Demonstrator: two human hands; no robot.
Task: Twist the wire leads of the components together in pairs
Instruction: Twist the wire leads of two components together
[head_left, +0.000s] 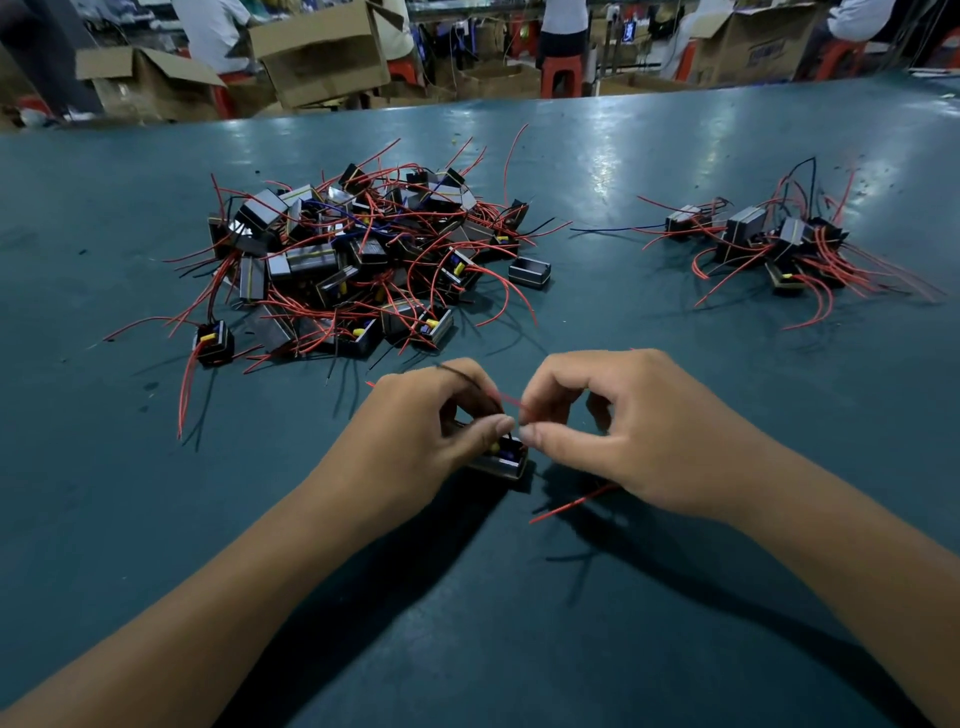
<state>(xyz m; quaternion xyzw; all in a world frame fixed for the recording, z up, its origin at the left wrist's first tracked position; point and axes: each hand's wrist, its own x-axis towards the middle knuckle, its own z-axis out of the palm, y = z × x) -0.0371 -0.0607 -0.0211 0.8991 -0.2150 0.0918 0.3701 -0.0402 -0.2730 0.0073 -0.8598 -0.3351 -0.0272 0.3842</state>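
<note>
A small black component (503, 457) with yellow and blue parts sits just above the green table, between my two hands. My left hand (415, 431) grips the component, thumb and fingers curled round it. A black lead arcs over its knuckles. My right hand (613, 431) pinches a thin red wire lead (511, 401) between thumb and forefinger, right beside my left thumb. Another red lead (571, 503) trails out below my right palm onto the table.
A large heap of components with red leads (358, 260) lies at the middle left of the green table (519, 623). A smaller group (769, 244) lies at the right. One bare black housing (530, 271) sits beside the heap. Cardboard boxes, red stools and seated people stand beyond the far edge.
</note>
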